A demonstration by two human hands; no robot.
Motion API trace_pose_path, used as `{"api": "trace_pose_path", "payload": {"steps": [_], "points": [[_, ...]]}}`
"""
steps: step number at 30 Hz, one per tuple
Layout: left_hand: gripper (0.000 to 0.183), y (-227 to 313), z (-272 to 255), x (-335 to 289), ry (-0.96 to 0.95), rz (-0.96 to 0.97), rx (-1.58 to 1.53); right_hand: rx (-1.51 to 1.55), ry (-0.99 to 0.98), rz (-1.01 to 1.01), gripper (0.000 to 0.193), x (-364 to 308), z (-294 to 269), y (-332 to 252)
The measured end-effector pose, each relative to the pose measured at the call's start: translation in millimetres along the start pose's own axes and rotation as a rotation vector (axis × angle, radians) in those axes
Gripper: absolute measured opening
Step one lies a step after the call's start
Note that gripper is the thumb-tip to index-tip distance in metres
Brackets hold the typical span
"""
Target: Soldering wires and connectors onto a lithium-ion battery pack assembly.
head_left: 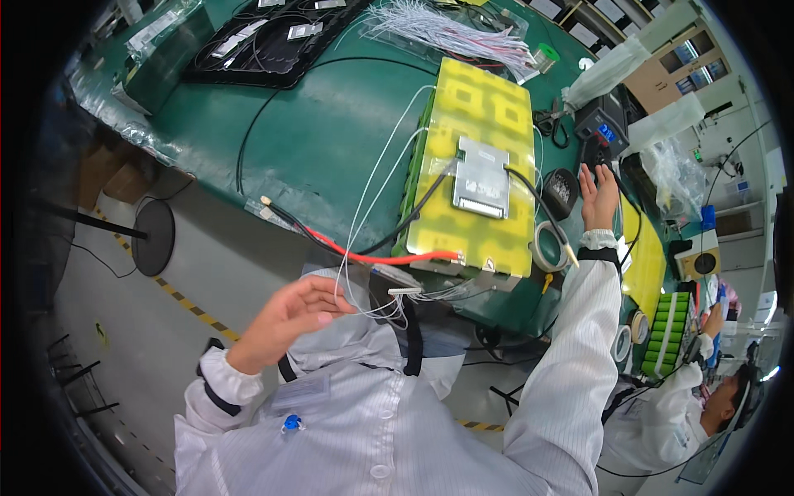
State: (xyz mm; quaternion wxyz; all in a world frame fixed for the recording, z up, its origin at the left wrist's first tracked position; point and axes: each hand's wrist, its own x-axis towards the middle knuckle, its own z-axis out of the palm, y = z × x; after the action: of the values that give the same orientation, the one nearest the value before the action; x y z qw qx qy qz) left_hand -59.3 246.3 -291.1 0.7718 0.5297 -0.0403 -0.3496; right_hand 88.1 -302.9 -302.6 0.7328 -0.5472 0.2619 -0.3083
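A battery pack (pixel 442 116) with yellow sheets over green cells lies on the green table in front of me. On top of it sits a flat silver circuit module (pixel 482 178) with black cables at both sides. A thick red cable (pixel 397 258) crosses the pack's near end. My left hand (pixel 289 321), left of the near end, has its fingers curled around thin white wires (pixel 364 198) that loop from the pack. Beside it hangs a white connector (pixel 404 291). To the pack's right, my right hand (pixel 600 198) is stretched out, fingers extended and holding nothing, near a black device with a blue display (pixel 602 124).
Right of the pack are a round black container (pixel 561 192), a tape roll (pixel 547 246) and scissors (pixel 552 124). A white wire bundle (pixel 455 31) and a black tray (pixel 248 62) lie farther back. Another person (pixel 670 413) works at the right, near green cells (pixel 667 332).
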Motion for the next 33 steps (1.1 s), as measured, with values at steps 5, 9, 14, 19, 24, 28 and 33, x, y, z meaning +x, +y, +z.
{"api": "trace_pose_path", "payload": {"steps": [5,9,14,19,24,28,33], "points": [[0.035,-51.2,12.2,9.3,0.063,0.006,-0.094,0.185,-0.053,0.057,0.045,-50.1,1.0,21.0],[0.040,-77.5,12.5,34.5,0.099,0.008,0.039,0.140,-0.073,0.043,0.044,-95.4,16.3,14.7],[0.039,-100.6,22.5,57.7,0.070,0.089,0.173,0.237,-0.066,0.046,0.040,-172.7,18.5,-4.1],[0.025,-104.0,38.1,60.3,0.076,0.178,0.128,0.060,-0.119,-0.334,0.032,-296.7,14.6,-7.6],[0.015,-110.6,35.3,63.3,0.114,0.146,0.138,-0.248,-0.509,-0.100,0.017,-376.8,-3.1,41.8],[0.013,-96.8,34.1,54.6,0.150,0.146,0.113,-0.319,-0.524,0.001,0.020,-395.9,12.2,67.0],[0.013,-79.7,32.2,49.2,0.147,0.257,0.357,-0.374,-0.532,0.000,0.028,-399.3,33.4,62.8]]}}
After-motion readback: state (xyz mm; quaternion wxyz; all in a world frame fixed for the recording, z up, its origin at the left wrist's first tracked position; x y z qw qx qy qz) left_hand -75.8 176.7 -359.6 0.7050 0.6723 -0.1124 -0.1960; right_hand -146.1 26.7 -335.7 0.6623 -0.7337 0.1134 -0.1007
